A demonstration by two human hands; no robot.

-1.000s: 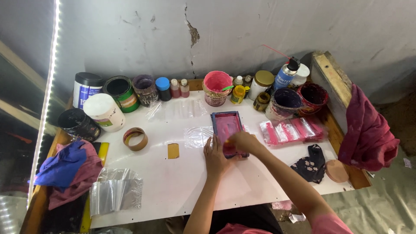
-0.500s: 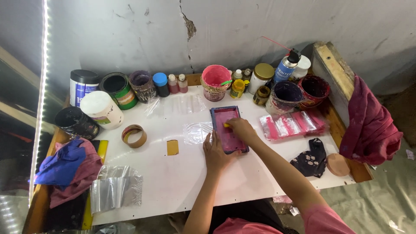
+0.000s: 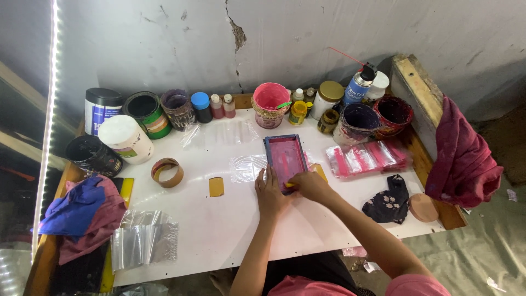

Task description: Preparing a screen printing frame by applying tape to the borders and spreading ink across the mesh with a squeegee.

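Pink-stained rectangular printing frame with a blue rim (image 3: 285,156) lay mid-frame on the white table (image 3: 219,235), my left hand (image 3: 268,192) flat bracing its near edge, my right hand (image 3: 309,185) gripping a yellow squeegee (image 3: 293,183) at that near end, which looked like a stroke nearly finished.

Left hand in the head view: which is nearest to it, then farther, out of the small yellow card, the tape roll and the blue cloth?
From the left hand:
1. Small yellow card, just to its left on the white table.
2. Tape roll, farther left.
3. Blue cloth, at the table's far left edge.
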